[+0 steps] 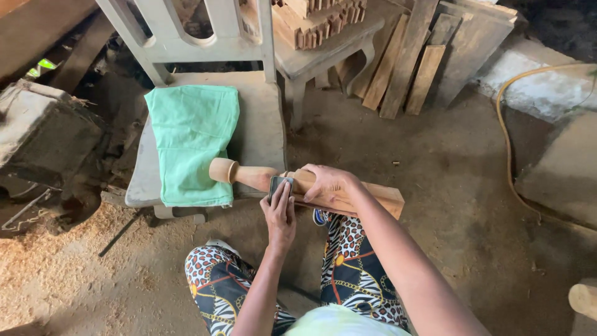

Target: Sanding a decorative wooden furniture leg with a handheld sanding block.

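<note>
A turned wooden leg [249, 175] lies across the seat of a grey plastic chair [261, 124], its rounded end pointing left and its square block end [379, 198] jutting right over my knees. My right hand [328, 182] is clamped over the top of the leg near its middle. My left hand [280, 214] presses a small dark piece of sandpaper [280, 183] against the leg's rounded part, fingers wrapped on it.
A green cloth [189, 140] is draped over the chair seat under the leg's left end. Wooden planks [407, 62] lean at the back beside a second grey chair stacked with small wood pieces [311, 25]. A yellow hose [507, 143] runs along the dirt floor at right. Sawdust lies at left.
</note>
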